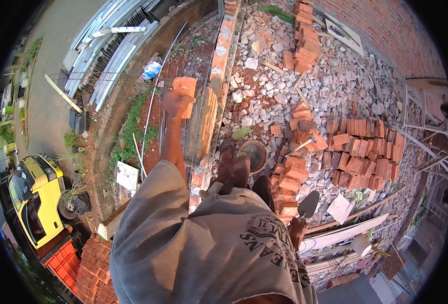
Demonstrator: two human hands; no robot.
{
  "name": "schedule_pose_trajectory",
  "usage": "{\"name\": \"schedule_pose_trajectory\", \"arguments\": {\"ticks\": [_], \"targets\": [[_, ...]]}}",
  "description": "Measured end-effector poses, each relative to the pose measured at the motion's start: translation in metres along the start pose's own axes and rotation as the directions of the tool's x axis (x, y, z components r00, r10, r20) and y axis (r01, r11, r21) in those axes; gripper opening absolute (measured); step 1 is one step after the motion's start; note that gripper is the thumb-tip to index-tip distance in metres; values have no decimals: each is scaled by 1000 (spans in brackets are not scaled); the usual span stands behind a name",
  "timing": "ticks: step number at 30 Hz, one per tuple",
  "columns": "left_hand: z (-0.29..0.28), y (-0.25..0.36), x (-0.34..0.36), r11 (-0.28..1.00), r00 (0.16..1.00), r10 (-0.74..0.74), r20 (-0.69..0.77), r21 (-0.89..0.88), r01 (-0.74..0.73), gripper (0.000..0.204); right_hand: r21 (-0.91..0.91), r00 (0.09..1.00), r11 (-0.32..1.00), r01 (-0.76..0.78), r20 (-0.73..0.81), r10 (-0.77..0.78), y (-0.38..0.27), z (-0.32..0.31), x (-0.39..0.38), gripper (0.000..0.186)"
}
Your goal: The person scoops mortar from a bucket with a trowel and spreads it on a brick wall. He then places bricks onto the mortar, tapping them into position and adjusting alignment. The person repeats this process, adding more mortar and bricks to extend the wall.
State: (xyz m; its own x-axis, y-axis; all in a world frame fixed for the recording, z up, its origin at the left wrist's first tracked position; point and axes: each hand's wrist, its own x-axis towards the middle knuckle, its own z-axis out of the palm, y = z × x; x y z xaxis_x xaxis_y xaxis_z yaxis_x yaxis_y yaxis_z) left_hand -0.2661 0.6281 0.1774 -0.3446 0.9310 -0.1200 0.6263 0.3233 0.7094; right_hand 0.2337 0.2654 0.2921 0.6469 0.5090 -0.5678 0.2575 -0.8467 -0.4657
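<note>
My left hand (176,104) is closed on an orange brick (185,87), held out left of the low brick wall (220,60). My right hand (297,231) is low on my right side, its fingers wrapped round the handle of a trowel. The trowel's grey blade (309,204) points up and away, next to a row of bricks (290,183). Just right of the wall, beside my legs, stands a round bucket (255,156); I cannot make out its contents well.
Broken rubble (279,66) covers the ground right of the wall. A large brick pile (368,152) lies to the right, and more bricks (306,43) are ahead. Metal profiles (115,55) lie at the far left, near a yellow truck (41,195). Planks (345,234) lie lower right.
</note>
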Motion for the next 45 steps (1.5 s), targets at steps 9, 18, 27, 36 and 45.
{"name": "schedule_pose_trajectory", "arguments": {"ticks": [9, 18, 27, 36, 45], "targets": [[93, -83, 27, 994, 992, 15, 126, 109, -29, 61, -160, 965, 965, -207, 130, 228, 1, 22, 0, 25], [129, -109, 24, 964, 997, -9, 81, 265, -12, 102, -337, 988, 930, 147, 102, -119, 91, 30, 11, 36], [125, -74, 18, 915, 997, -42, -69, 399, 66, 81, -507, 897, 742, 439, 300, -325, 49, 27, 17, 40], [132, -69, 16, 890, 991, -28, -130, 448, 83, 79, -333, 981, 943, 9, 185, 55, 14, 45, 19, 43], [139, -82, 16, 914, 995, -68, -67, 396, 89, 87, -433, 966, 901, -21, 223, 130, 0, 50, 28, 49]]}}
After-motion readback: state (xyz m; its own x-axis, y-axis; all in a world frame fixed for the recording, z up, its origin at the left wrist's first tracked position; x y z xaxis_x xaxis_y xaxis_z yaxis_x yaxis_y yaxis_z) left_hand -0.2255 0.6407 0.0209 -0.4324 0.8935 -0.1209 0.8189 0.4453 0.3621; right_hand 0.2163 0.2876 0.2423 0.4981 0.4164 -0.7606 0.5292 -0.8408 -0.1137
